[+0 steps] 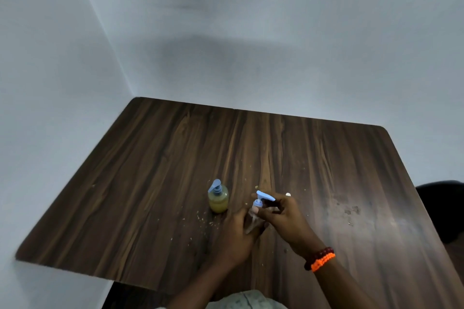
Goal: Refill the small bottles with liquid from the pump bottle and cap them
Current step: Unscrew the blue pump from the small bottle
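The left hand [241, 231] grips a clear bottle [253, 221] while the right hand [283, 216] pinches its blue pump [263, 197].

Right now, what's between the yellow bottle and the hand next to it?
Only bare table with small crumbs separates yellow bottle from left hand, per the head view.

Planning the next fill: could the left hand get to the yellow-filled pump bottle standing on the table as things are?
Probably yes. The yellow pump bottle stands alone just beyond the left hand with bare table between, but that hand is gripping the clear bottle and would have to let go.
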Demonstrator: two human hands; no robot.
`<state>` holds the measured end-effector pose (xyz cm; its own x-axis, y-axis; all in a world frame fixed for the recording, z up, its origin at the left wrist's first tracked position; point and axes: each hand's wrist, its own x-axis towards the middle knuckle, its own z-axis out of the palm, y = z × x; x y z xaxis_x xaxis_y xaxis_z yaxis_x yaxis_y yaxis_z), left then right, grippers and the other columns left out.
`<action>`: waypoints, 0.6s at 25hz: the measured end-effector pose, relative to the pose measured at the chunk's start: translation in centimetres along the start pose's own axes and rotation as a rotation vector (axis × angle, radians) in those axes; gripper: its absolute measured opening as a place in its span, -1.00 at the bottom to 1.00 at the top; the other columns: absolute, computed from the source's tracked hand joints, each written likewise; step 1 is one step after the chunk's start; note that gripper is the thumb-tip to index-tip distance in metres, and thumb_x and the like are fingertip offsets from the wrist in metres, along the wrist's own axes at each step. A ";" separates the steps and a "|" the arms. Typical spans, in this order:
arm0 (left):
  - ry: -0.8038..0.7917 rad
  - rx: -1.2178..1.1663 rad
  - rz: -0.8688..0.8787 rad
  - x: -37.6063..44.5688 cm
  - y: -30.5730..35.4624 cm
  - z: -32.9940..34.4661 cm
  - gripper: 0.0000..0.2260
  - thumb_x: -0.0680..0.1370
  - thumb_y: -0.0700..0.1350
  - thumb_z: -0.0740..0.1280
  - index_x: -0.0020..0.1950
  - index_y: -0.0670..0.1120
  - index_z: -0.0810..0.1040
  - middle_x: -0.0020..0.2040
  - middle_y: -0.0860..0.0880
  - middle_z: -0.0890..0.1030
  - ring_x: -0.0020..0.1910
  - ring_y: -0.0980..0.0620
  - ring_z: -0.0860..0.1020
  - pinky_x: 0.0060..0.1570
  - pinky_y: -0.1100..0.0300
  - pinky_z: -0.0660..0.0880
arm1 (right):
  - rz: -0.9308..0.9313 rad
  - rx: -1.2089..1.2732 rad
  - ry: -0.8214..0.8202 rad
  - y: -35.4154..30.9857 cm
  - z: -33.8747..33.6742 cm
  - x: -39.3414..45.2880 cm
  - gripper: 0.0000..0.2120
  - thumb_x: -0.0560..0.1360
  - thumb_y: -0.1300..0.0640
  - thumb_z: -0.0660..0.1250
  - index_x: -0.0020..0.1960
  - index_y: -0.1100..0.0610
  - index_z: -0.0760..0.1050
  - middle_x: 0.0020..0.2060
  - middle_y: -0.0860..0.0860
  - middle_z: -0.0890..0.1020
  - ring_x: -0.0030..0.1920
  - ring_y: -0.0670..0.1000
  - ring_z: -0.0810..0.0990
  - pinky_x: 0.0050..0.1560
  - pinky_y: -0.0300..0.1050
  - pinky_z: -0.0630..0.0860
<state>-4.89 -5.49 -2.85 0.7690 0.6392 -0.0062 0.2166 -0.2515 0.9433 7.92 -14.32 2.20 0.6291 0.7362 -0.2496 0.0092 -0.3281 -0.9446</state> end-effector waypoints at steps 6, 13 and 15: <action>0.035 -0.022 -0.007 -0.5 -1.2 0.0 -0.89 0.55 0.25 0.45 0.06 0.43 0.62 -0.04 0.32 0.74 -0.08 0.32 0.71 -0.12 0.35 0.59 | 0.065 0.230 -0.024 0.0 1.1 -0.9 -0.20 0.50 0.36 0.48 0.58 -0.04 0.20 0.14 0.14 0.72 0.22 0.17 0.70 0.31 0.20 0.61; 0.022 -0.024 -0.007 -0.8 -1.6 0.0 -0.77 0.54 0.33 0.46 0.17 0.37 0.66 0.08 0.27 0.78 0.05 0.28 0.75 0.07 0.05 0.71 | 0.036 0.166 0.016 -0.4 1.7 -1.1 -0.33 0.50 0.38 0.49 0.47 -0.05 0.35 0.21 0.16 0.69 0.19 0.15 0.71 0.32 0.21 0.60; 0.025 -0.005 -0.022 -0.7 -1.8 0.0 -0.80 0.56 0.24 0.47 0.18 0.37 0.66 0.07 0.29 0.77 0.04 0.30 0.74 0.05 0.04 0.72 | 0.032 0.100 0.054 -0.2 1.8 -1.1 -0.21 0.45 0.33 0.55 0.54 -0.02 0.29 0.09 0.15 0.68 0.17 0.13 0.70 0.23 0.10 0.66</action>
<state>-5.83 -5.51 -4.58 0.7486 0.6628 -0.0184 0.2302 -0.2338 0.9446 5.77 -13.99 2.31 0.6691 0.6922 -0.2706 -0.0878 -0.2879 -0.9536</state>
